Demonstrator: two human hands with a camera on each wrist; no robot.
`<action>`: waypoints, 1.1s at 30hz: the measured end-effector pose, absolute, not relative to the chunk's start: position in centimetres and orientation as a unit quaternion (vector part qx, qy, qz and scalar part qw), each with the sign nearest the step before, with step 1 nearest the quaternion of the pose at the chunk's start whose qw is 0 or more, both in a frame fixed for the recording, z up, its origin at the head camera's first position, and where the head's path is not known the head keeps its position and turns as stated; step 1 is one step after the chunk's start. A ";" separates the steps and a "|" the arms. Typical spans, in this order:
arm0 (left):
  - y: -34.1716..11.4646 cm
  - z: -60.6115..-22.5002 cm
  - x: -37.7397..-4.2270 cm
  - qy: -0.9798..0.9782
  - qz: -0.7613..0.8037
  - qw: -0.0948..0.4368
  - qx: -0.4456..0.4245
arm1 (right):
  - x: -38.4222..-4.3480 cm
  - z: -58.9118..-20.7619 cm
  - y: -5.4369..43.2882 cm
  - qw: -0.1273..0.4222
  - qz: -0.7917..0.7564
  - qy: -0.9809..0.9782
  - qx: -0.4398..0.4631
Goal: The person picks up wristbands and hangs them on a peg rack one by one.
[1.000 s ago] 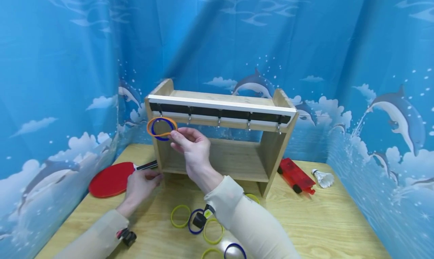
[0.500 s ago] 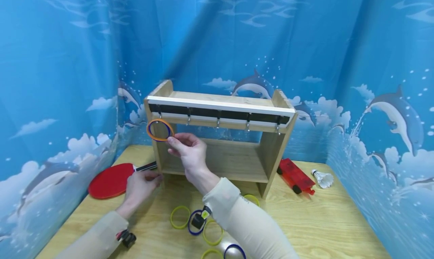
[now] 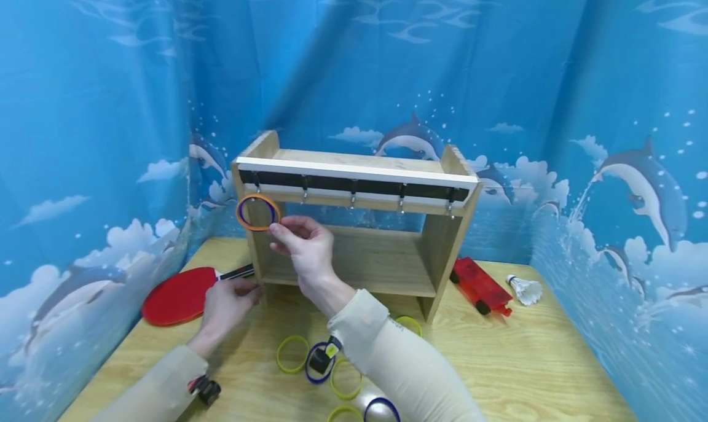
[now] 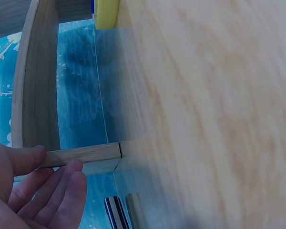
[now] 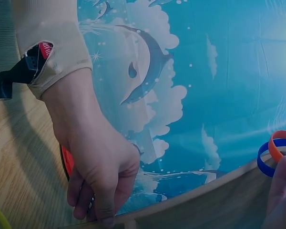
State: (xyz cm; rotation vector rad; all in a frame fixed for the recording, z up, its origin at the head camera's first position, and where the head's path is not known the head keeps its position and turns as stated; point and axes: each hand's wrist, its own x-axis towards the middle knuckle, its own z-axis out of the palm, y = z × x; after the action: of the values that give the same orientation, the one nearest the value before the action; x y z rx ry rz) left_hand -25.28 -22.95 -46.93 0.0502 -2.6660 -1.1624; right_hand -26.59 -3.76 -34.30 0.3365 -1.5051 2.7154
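Observation:
In the head view, my right hand pinches an orange ring and a blue ring together by their lower right edge. The right wrist view shows the blue ring overlapping the orange one. They are upright just at the leftmost metal hook of a wooden shelf; whether the hook passes through them I cannot tell. My left hand grips the bottom of the shelf's left side panel. Its thumb and fingers lie either side of the panel edge in the left wrist view.
Several more hooks line the shelf's black strip. Yellow rings and blue rings lie on the table before it. A red table tennis bat is at the left; a red toy car and a shuttlecock are right.
My right hand has lowered slightly. The two rings, crossed and twisted earlier, have turned to line up one over the other. My left hand has stayed at the shelf's side panel.

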 end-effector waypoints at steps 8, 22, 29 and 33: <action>-22.9 -47.2 -25.2 -0.915 -0.380 0.130 0.019 | -26.2 -35.0 -3.7 0.008 0.868 -0.483 0.114; -22.7 -47.1 -25.4 -0.912 -0.391 0.123 0.024 | -24.4 -35.8 1.6 0.023 0.787 -0.592 0.173; -22.7 -47.2 -25.3 -0.911 -0.384 0.146 0.015 | -22.8 -37.5 8.1 -0.006 0.657 -0.717 0.234; -22.8 -47.1 -25.2 -0.911 -0.382 0.154 0.014 | -21.8 -39.5 12.0 -0.046 0.586 -0.769 0.253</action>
State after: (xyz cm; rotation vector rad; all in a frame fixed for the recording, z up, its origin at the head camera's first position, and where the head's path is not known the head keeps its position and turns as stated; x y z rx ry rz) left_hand -25.22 -22.80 -47.06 0.0398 -2.6110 -1.0946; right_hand -21.81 11.95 -39.46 0.8172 -2.4883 1.8949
